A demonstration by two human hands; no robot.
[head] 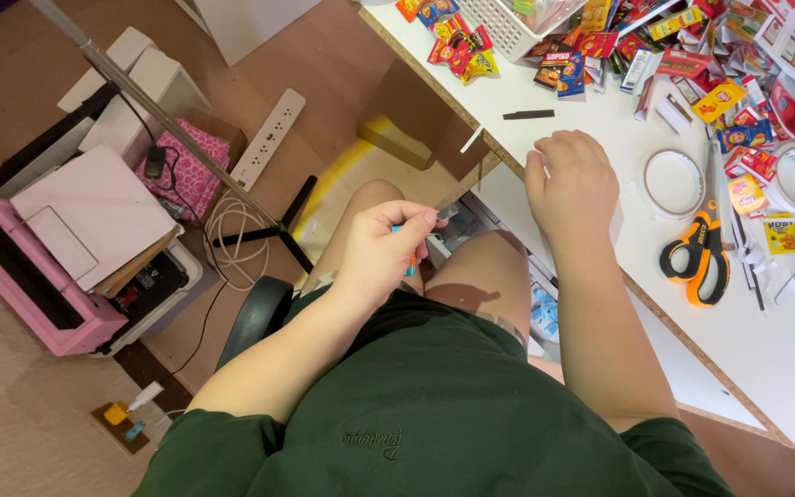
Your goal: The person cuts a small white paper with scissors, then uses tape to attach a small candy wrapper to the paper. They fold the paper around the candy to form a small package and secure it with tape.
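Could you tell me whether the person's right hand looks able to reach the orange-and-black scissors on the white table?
Probably yes: the right hand rests on the white table near the orange-and-black scissors, with only bare tabletop between them.

A white table [766, 368] stands over brown floor [11, 83] beside a black chair [255, 317].

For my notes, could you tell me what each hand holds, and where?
Left hand pinches a small blue-and-orange tool near its upper end; right hand rests on the table, contents hidden.
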